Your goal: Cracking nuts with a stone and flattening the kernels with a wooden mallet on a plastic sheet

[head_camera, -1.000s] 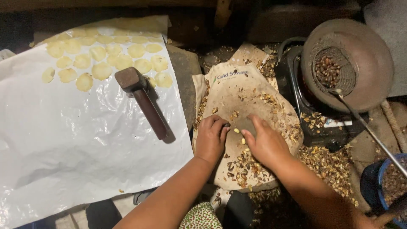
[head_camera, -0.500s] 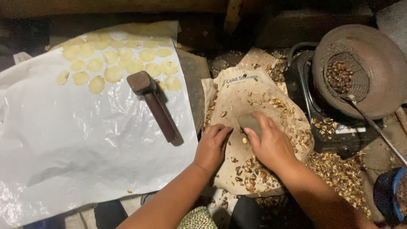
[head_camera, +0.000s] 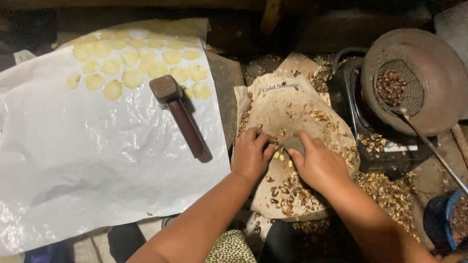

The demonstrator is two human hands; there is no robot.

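Left of the cloth sack we see a white plastic sheet, pale flattened discs in rows at its far end. A brown wooden mallet lies on the sheet, between the discs and the sack. On the sack, our left hand rests with its fingers curled narrow over a few pale kernels. Just beside it our right hand presses a grey stone, fingers closed over it. Brown husks litter the near part of the sack. Right of the sack stands a dark round pan with a wire sieve of roasted kernels inside it.
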